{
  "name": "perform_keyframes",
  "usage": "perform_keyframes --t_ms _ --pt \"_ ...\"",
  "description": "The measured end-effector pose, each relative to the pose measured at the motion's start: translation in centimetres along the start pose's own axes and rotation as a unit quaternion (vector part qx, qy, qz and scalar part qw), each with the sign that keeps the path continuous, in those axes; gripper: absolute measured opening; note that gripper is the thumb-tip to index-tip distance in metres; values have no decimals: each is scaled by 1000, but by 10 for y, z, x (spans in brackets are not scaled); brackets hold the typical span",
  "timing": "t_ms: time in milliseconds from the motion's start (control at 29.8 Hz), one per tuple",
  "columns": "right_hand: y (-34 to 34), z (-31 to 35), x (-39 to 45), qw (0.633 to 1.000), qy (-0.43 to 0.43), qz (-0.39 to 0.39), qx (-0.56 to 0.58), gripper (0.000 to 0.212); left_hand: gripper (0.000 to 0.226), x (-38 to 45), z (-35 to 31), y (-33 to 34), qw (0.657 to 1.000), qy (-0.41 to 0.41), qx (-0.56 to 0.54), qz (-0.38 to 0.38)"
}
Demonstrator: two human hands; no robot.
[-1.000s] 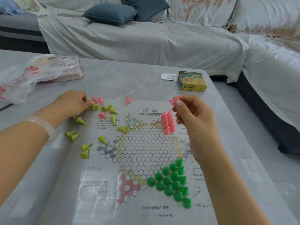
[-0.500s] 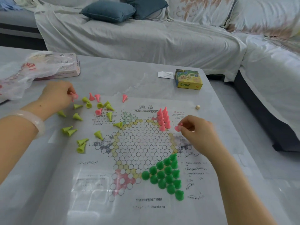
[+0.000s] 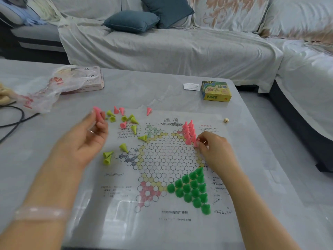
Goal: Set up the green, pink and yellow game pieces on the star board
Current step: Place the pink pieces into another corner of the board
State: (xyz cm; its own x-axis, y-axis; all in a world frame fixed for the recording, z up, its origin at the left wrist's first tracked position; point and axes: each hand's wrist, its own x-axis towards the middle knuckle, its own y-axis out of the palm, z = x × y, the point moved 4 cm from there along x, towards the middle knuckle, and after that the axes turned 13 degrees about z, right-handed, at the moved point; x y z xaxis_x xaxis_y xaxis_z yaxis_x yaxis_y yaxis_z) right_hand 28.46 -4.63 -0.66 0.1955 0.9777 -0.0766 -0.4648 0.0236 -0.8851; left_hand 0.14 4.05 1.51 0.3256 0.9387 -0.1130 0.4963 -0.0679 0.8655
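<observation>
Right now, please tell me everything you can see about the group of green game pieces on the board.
The green game pieces look like smooth, slightly glossy plastic pawns with rounded tops and wider bases. All stand upright, packed closely in a triangle that fills the near-right point of the star board. The rows narrow toward one piece at the tip nearest the person. No hand touches them; the right hand works above them at the pink group, its forearm passing just to their right.
</observation>
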Motion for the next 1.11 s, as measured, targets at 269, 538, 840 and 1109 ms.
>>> perform_keyframes --t_ms 269,538,840,1109 --pt "5 0 4 999 9 -22 -30 14 12 -14 45 10 996 -21 64 -51" --pt "8 0 5 999 8 -20 -36 16 7 -22 65 20 990 -62 114 -61" --pt "-4 4 -2 999 -13 -38 -10 12 12 -30 70 25 966 -79 245 -16" --pt "-6 74 -23 964 -247 46 86 27 12 -36 91 37 862 -71 498 67"
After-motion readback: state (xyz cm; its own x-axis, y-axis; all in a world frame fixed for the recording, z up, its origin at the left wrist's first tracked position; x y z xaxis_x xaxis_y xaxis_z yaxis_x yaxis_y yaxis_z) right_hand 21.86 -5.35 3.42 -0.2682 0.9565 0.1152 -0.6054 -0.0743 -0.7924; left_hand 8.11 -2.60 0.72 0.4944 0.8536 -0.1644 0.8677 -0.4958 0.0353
